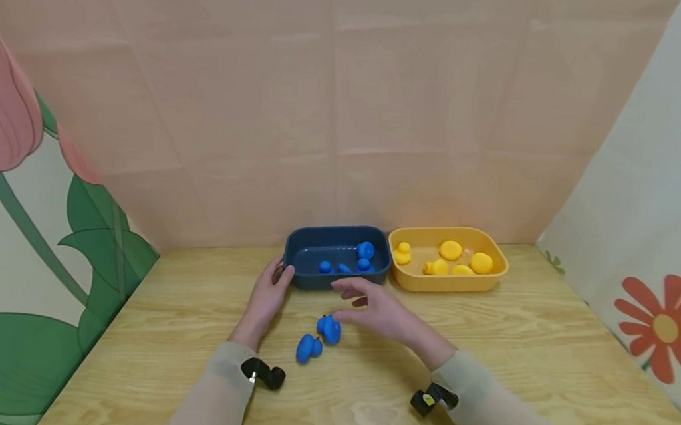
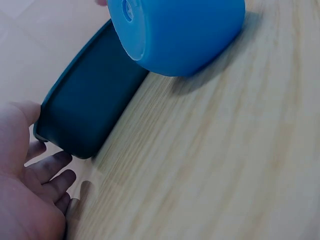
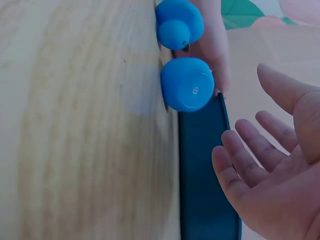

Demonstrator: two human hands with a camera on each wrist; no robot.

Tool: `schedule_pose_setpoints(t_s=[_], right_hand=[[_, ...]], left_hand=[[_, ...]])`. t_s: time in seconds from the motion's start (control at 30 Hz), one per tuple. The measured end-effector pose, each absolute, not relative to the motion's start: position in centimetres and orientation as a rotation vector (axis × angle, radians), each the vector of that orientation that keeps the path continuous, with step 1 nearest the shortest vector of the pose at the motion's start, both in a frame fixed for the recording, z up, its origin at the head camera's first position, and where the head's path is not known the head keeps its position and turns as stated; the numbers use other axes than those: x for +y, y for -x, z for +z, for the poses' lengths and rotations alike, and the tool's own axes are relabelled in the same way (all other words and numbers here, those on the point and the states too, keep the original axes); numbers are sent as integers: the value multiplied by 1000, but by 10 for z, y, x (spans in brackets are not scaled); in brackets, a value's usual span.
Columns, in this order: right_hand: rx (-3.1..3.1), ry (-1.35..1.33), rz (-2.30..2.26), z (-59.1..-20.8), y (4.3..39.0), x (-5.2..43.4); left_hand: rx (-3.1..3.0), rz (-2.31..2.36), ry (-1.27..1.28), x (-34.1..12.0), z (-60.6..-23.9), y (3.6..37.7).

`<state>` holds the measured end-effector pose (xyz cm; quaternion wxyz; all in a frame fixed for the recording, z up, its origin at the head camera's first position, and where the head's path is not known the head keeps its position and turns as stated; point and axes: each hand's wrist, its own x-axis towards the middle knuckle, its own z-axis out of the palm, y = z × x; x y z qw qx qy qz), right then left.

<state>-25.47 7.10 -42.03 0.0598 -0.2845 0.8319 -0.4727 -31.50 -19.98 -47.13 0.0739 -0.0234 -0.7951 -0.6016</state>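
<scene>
My left hand touches the left end of a dark blue tray. Its thumb rests at the rim, and loosely spread fingers lie by the outer end wall. Inside the tray are several small blue toys, among them one blue toy duck. Over the table in front of the tray hovers my right hand, fingers apart and holding nothing. Two blue toy ducks lie below it: the farther duck near the right thumb, the nearer duck closer to the left wrist. Both appear large in the wrist views.
A yellow tray with several yellow toys, including a duck, stands against the dark blue tray's right end. Behind both rises a pinkish cloth wall. The wooden table meets a flower-printed wall at the right.
</scene>
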Motion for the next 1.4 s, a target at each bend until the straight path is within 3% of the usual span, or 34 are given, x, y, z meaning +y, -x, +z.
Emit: schedule_pose_setpoints(t_s=[0.63, 1.4], right_hand=[[2353, 949, -1355, -443, 252, 62], [2425, 867, -1352, -448, 248, 53]], left_hand=[[-2405, -1794, 68, -201, -471, 316], [-2433, -1776, 67, -200, -472, 315]])
